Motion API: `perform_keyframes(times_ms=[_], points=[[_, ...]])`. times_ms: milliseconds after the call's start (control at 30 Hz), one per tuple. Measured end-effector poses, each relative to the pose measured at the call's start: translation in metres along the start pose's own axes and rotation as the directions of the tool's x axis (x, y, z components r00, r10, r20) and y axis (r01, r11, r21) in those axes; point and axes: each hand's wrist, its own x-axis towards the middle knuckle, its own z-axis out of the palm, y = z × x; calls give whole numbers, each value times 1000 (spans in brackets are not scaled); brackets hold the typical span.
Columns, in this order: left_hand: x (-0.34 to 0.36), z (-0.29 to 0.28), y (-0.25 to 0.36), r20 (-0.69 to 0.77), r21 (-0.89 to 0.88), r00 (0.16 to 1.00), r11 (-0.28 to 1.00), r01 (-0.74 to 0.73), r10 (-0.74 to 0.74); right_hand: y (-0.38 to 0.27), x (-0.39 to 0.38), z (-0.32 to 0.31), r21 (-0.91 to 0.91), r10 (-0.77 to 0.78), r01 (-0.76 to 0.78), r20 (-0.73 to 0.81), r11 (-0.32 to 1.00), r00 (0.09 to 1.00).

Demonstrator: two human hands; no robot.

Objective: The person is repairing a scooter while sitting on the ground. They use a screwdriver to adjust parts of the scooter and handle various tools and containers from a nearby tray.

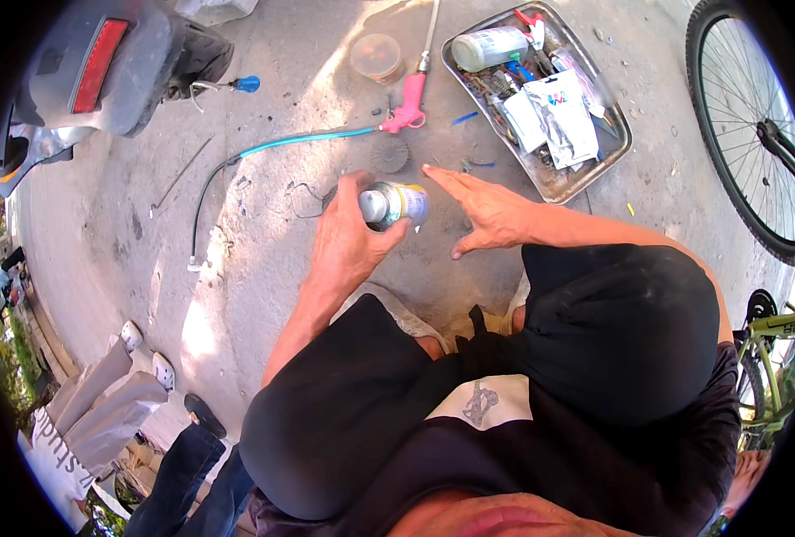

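My left hand (pixel 348 228) is closed around a small can (pixel 411 204) with a grey cap and a blue-and-yellow label, tilted so its capped end faces left. To its right, my right hand (pixel 491 213) is apart from the can, fingers stretched out and thumb spread, holding nothing. Just beyond the can, a dark toothed disc (pixel 389 154) lies on the concrete. A pink air blow gun (pixel 406 106) rests farther off, joined to a teal and black hose (pixel 303 139) that curves away to the left.
A metal tray (pixel 625 134) at the far right holds a spray bottle (pixel 491 48), a silver packet (pixel 563 116) and tools. Nearby is a plastic tub (pixel 377 58). A scooter's rear (pixel 102 67) stands far left, a bicycle wheel (pixel 746 116) right. People's legs (pixel 174 483) are lower left.
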Motion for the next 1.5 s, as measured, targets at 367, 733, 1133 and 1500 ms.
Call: perform_keyframes(times_ms=[367,733,1133,1500], points=[[22,27,52,249,135,914,923,-360,320,-5,-22,-8,310,222,-142,-240,940,945],[21,22,49,302,71,817,843,-533,491,15,-25,-11,214,56,-31,-113,976,992],[29,31,60,359,89,702,726,-681,615,12,-50,-28,240,159,-134,-90,961,983],[20,65,56,359,32,649,686,-726,671,14,-71,-25,363,204,-207,46,908,978]])
